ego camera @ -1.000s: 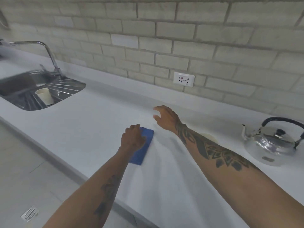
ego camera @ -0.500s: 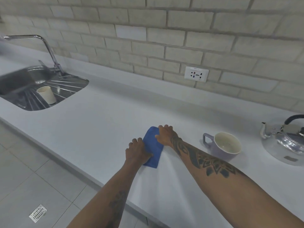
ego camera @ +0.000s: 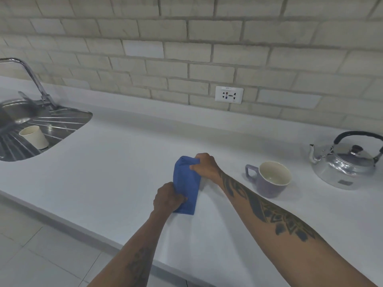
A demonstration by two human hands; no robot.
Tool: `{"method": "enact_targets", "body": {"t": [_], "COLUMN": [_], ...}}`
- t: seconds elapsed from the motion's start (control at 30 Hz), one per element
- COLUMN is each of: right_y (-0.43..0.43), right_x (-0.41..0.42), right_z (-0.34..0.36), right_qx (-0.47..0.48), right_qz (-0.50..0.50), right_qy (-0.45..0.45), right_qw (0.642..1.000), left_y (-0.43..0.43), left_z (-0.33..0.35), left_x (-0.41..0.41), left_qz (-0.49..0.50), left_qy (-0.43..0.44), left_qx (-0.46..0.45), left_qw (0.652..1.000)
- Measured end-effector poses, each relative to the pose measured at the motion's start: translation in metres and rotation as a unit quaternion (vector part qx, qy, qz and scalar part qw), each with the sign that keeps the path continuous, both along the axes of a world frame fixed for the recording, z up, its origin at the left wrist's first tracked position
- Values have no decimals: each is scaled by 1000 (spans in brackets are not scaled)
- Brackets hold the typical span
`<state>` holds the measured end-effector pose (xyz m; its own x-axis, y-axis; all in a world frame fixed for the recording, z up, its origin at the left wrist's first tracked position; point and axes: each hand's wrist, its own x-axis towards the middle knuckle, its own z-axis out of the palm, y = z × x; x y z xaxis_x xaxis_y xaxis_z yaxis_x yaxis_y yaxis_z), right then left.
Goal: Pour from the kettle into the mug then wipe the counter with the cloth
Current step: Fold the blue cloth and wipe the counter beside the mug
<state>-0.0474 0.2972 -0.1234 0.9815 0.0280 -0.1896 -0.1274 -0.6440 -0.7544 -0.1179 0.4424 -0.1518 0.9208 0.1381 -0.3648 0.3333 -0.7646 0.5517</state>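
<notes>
Stretching across the room, the white counter (ego camera: 103, 172) carries a steel kettle (ego camera: 344, 162) at three o'clock, spout aimed left toward the lilac mug (ego camera: 269, 180); its small plate is too blurred to read. Mid-counter lies the blue cloth (ego camera: 186, 183), long axis running twelve to six. Right hand (ego camera: 205, 167) pinches its far end, left hand (ego camera: 167, 198) its near end.

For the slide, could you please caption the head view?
Both hands, left hand and right hand, grip a blue cloth on the white counter, beside mug and kettle.
</notes>
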Motion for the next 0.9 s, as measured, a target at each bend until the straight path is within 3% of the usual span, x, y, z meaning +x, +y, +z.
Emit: {"method": "enact_targets", "body": {"t": [0.2,0.33,0.43,0.57,0.9], "right_y": [-44,-87,-133,-207,-340], "right_x": [-37,-69,-98,-143,-224], "right_z": [48,76,92,97,46], "right_qx": [39,28,23,35,-38], "right_qz": [-23,-44,-60,-130,-302], "right_qy": [-70,-83,-70,-53,3], "right_qw": [997,995,995,989,953], "left_y": [-28,-61,-98,-166,-325], "left_z": [8,12,21,24,-4], "left_x": [-10,-25,-41,-66,-132], "left_qz": [-51,-110,-173,-252,-314], "left_qy": [-29,15,51,98,168], "left_qx": [-189,-323,-370,-361,-241], "left_qw": [980,940,911,893,903]}}
